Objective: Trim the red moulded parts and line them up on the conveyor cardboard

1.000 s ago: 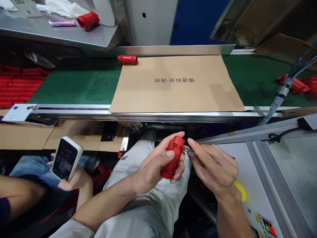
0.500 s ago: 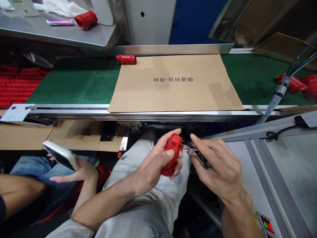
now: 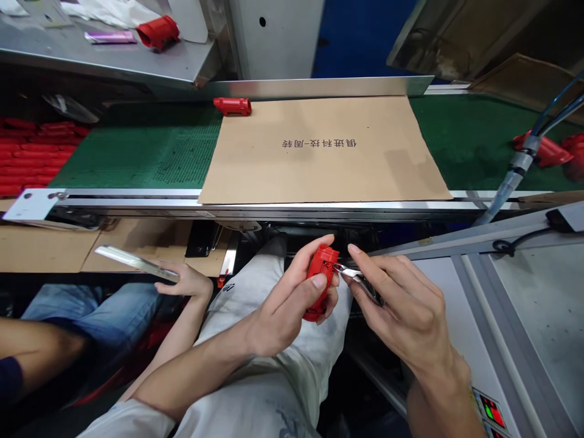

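My left hand point(image 3: 283, 310) is closed around a red plastic housing point(image 3: 324, 258), held tilted above my lap with the thumb across its face. In my right hand point(image 3: 408, 304) is a small pair of metal nippers point(image 3: 352, 274), their handles mostly hidden by the fingers. The tips of the nippers touch the right edge of the housing near its upper end. What lies between the jaws is too small to make out.
Ahead runs a green conveyor belt point(image 3: 137, 152) with a cardboard sheet point(image 3: 328, 176) on it. Another red housing point(image 3: 232, 106) lies at the sheet's far left corner. At left, a co-worker's hand point(image 3: 191, 283) holds a phone point(image 3: 137, 263). An air hose point(image 3: 511, 176) rises at right.
The housing and my left hand have shifted slightly right, with the nippers still at its edge. The co-worker's hand and phone have moved right, and the phone is now seen nearly edge-on.
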`<action>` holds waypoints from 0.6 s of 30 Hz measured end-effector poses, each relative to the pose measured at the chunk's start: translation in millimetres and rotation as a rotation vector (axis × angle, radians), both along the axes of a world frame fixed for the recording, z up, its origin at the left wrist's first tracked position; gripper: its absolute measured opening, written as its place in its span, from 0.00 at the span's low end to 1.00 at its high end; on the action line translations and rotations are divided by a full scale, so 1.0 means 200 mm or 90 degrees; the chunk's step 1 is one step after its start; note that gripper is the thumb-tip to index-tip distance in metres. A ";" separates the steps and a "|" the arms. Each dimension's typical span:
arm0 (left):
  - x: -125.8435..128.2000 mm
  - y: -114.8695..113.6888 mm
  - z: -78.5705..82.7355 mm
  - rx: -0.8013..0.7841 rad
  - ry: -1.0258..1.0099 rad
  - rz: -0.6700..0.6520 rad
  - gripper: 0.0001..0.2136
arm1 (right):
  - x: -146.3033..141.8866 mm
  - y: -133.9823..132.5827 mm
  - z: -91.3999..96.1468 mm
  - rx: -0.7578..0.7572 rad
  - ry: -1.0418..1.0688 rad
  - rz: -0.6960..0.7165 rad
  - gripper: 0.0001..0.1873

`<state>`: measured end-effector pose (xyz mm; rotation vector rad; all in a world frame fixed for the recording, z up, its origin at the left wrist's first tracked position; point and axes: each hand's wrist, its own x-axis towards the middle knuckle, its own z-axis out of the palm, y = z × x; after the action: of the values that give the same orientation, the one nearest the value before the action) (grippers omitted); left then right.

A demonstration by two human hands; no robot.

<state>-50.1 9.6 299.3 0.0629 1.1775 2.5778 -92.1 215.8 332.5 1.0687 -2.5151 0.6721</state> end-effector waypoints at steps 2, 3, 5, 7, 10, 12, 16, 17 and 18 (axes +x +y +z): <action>0.00 0.00 0.00 -0.002 0.003 -0.003 0.27 | 0.00 0.01 0.00 -0.005 -0.019 0.004 0.34; 0.00 0.01 0.00 -0.002 0.003 -0.006 0.27 | 0.00 0.02 0.00 -0.009 -0.026 0.008 0.34; 0.00 0.01 0.00 -0.003 0.001 -0.012 0.26 | -0.01 0.04 0.00 -0.013 -0.037 0.015 0.34; 0.00 0.01 0.00 -0.002 0.001 -0.020 0.26 | -0.01 0.06 0.00 -0.015 -0.051 0.025 0.34; 0.00 0.02 -0.01 -0.005 0.005 -0.027 0.26 | -0.02 0.07 0.00 -0.007 -0.058 0.032 0.34; 0.00 0.02 -0.01 -0.009 0.005 -0.025 0.26 | -0.01 0.07 0.01 0.011 -0.041 0.023 0.34; 0.00 0.03 -0.01 -0.009 0.006 -0.012 0.25 | 0.00 0.07 0.00 0.053 0.014 -0.011 0.34; 0.01 0.04 -0.01 -0.009 0.007 -0.010 0.25 | 0.01 0.07 0.00 0.056 0.023 -0.014 0.34; 0.01 0.04 -0.01 -0.009 0.008 -0.009 0.25 | 0.01 0.07 0.00 0.056 0.030 -0.016 0.34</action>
<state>-48.7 17.9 297.7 0.0833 1.1958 2.5602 -89.9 229.0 331.9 1.0681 -2.5336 0.5282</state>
